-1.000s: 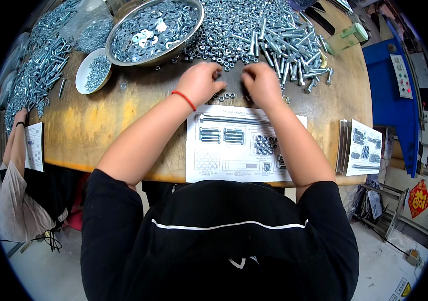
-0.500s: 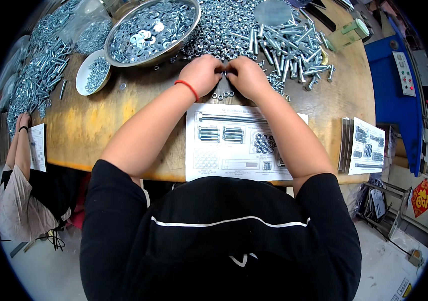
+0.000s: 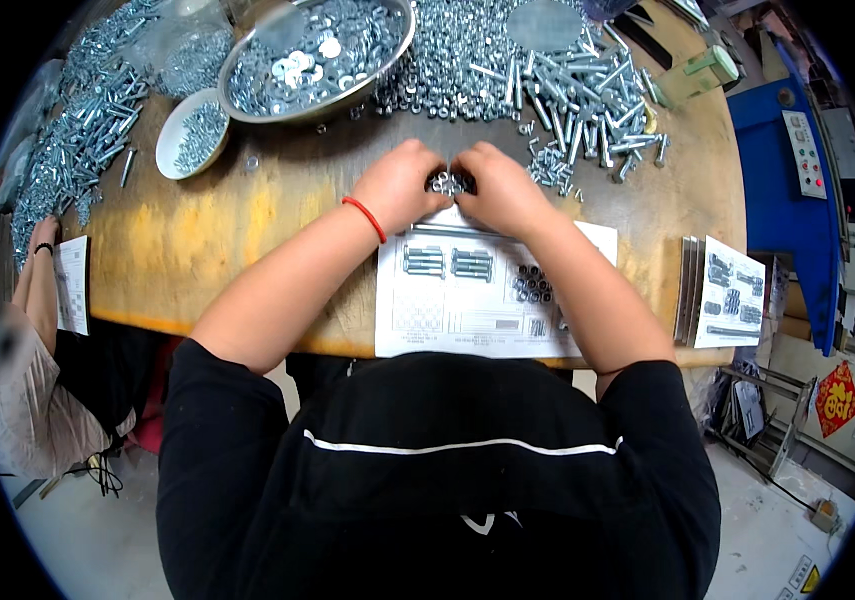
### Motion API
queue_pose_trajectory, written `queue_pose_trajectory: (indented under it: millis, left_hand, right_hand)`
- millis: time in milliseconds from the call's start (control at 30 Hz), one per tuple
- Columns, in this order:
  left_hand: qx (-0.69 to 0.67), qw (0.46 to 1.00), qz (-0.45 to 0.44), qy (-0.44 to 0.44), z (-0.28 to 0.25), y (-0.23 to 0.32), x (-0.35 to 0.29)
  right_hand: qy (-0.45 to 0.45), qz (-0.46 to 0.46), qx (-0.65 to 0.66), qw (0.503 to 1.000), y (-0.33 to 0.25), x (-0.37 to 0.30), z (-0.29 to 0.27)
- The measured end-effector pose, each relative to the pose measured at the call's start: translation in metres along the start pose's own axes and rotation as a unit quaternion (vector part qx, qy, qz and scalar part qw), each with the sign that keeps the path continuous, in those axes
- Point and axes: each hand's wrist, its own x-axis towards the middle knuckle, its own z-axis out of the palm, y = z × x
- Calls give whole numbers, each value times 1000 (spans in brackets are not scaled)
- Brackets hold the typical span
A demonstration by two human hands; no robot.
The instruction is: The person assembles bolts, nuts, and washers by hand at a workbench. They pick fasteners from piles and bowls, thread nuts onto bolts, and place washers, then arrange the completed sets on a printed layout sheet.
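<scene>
My left hand (image 3: 397, 190), with a red cord on the wrist, and my right hand (image 3: 501, 192) curl toward each other just beyond the printed sheet (image 3: 409, 345). Between their fingertips lies a tight cluster of small metal hex nuts (image 3: 445, 184), gripped from both sides. The fingers partly cover the cluster. Pictures of bolts and nuts are printed on the sheet, which lies flat at the table's near edge, partly under my right forearm. A large heap of loose nuts (image 3: 457, 70) spreads beyond my hands.
A steel bowl (image 3: 322, 113) of washers and a white bowl (image 3: 169, 150) of small fasteners stand at the left. Bolts (image 3: 577, 110) pile up at the right, near a greenish container (image 3: 692, 78). Another person's hand (image 3: 44, 232) rests at the far left edge.
Both hands have drawn back from the edge of the nut heap toward the sheet. The few nuts that lay in front of them are now gathered in a cluster between the fingers.
</scene>
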Motion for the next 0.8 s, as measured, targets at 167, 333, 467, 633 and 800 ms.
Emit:
queue_pose_trajectory:
  millis: [167,333,467,633,800]
  left_hand:
    - [42,996,58,-57,13,-20,6]
    - [54,995,63,-49,2,-11,7]
    - [79,994,73,-35,-2,-8,12]
    - [73,995,15,-60,0,-5,18]
    - [11,990,77,120,-32,0,-20]
  right_hand:
    - [-17,44,-17,999,-12,1,8]
    - [-41,85,-50,994,-24,2,0]
    - [-36,91,-55,994,-31,7,-2]
    - [5,98,-78,992,-25,6,3]
    - [106,62,1,992,-30,-27,-13]
